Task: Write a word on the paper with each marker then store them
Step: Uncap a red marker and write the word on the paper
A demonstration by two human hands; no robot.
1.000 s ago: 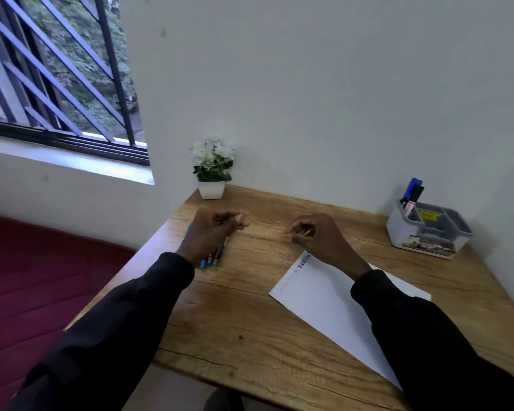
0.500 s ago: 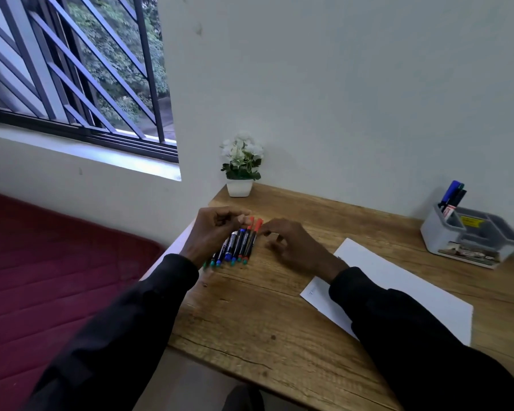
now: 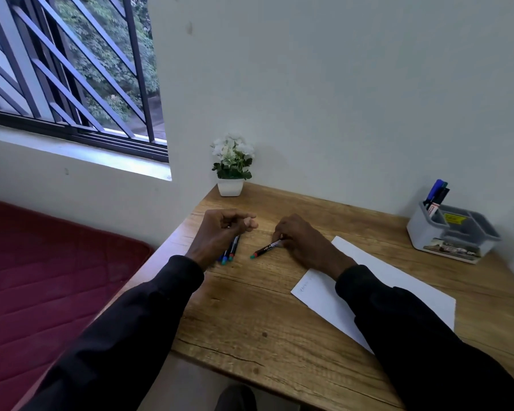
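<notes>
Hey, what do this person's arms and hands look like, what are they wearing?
Both arms are covered by long, plain black sleeves, the left sleeve and the right sleeve, ending in cuffs at the wrists. The left hand and the right hand are bare, with no gloves. No markings show on the fabric.

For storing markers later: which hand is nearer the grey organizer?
Right. The right hand, pinching a marker, is left of the grey organizer; the left hand is farther left.

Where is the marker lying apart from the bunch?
Head view: the marker lies left-centre on the desk, one end in the right hand, beside the bunch under the left hand.
</notes>
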